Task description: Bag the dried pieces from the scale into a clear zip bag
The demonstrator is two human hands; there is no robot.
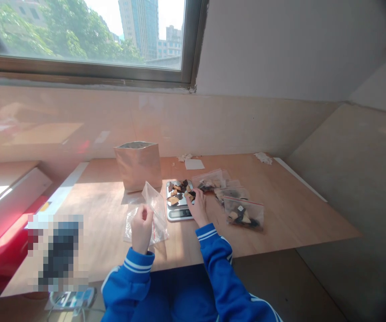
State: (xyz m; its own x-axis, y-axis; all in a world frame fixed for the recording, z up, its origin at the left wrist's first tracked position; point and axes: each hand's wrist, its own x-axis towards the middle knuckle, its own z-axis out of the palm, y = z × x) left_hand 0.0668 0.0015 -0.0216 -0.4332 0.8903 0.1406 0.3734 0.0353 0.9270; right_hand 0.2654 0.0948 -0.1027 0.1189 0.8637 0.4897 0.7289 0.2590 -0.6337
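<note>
Wooden table (280, 214) under a window, person seated, blue sleeves. Kraft stand-up pouch (138, 164) upright at the back, mouth open. Right of centre, a loose row of filled zip bags (244, 213) running back toward the wall. Small digital scale (178, 201) sits centre, pan piled with dark and tan pieces (178, 188).

Left hand (141, 229) is closed, pinching the top of an empty clear zip bag (153, 210); the bag stands just left of the scale, nearly touching it. Right hand (198, 206) rests on the scale's right edge, fingers curled onto the pieces; a firm grip can't be confirmed. So pieces lie right of the bag, right hand nearer.

Scale display unreadable. Pieces too small to identify. Bag mouth hidden behind the left hand. Lower left blurred out.
</note>
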